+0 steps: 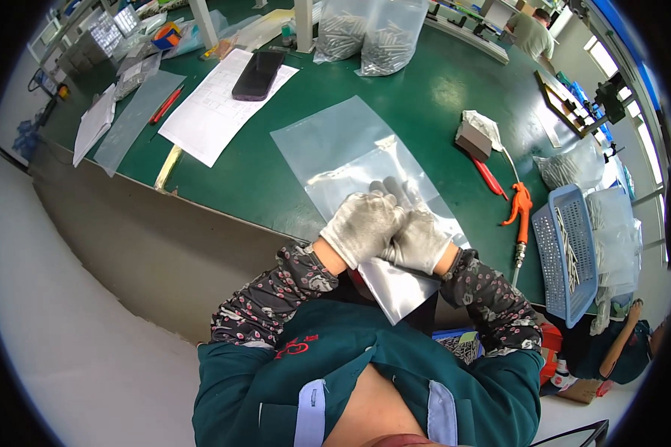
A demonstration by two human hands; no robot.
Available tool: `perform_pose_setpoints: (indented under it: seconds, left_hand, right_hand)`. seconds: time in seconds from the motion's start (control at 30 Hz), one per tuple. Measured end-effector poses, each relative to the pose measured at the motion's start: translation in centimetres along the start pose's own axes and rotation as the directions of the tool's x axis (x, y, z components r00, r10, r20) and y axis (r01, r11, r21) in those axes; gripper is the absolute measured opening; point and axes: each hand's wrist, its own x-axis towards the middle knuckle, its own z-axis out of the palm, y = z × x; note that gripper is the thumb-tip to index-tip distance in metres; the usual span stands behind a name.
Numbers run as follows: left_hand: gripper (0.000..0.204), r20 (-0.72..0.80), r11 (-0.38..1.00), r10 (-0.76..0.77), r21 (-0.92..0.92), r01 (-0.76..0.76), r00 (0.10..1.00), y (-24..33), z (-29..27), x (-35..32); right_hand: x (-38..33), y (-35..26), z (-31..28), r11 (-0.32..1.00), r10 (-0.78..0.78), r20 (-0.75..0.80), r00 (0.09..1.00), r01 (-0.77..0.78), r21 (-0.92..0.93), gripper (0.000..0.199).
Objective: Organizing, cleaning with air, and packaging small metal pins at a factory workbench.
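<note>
A large clear plastic bag [350,149] lies slantwise on the green tabletop, its near end hanging over the table edge toward my body. My left hand [364,227], in a grey-white glove, is closed with curled fingers on the bag. Against it sits my right hand [423,242], gloved alike and closed on the bag's near part. The two hands touch and partly cover each other, so some fingertips are hidden. Greyish finger shapes show at the plastic just beyond them. No parts are visible inside the bag.
Right: an orange air gun [522,212], red marker [488,177], brown block [473,141] and blue basket [566,253] of metal rods. Far side: filled bags [390,41]. Left: a phone [259,76] on paper [216,112]. Another person [626,343] is at lower right, one [533,33] farther off.
</note>
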Motion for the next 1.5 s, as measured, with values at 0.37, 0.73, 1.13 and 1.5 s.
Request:
perform_pose_setpoints:
  seconds: [0.37, 0.73, 1.13, 1.5]
  left_hand:
    - [0.01, -0.146, 0.997, 0.016, 0.076, -0.005, 0.989, -0.7, -0.9, -0.7]
    - [0.022, -0.279, 0.987, 0.12, -0.07, -0.145, 0.953, -1.3, -1.0, 0.4]
    - [0.017, -0.15, 0.992, -0.002, -0.121, -0.017, 0.989, -2.5, -0.7, -0.5]
    - [0.032, 0.153, 0.98, 0.058, 0.182, -0.086, 0.987, -1.3, -0.7, -0.4]
  right_hand:
    - [7.6, 2.2, 2.1, 0.962, 0.068, -0.083, 0.994, -0.087, -0.259, 0.055]
    - [10.6, 2.1, 1.2, 0.981, 0.191, -0.077, 0.978, -0.19, 0.03, 0.059]
    - [5.3, 1.6, 1.3, 0.963, 0.251, -0.058, 0.966, -0.242, 0.121, 0.054]
    - [-6.0, -2.0, -0.2, 0.991, 0.069, -0.179, 0.981, -0.046, 0.125, 0.036]
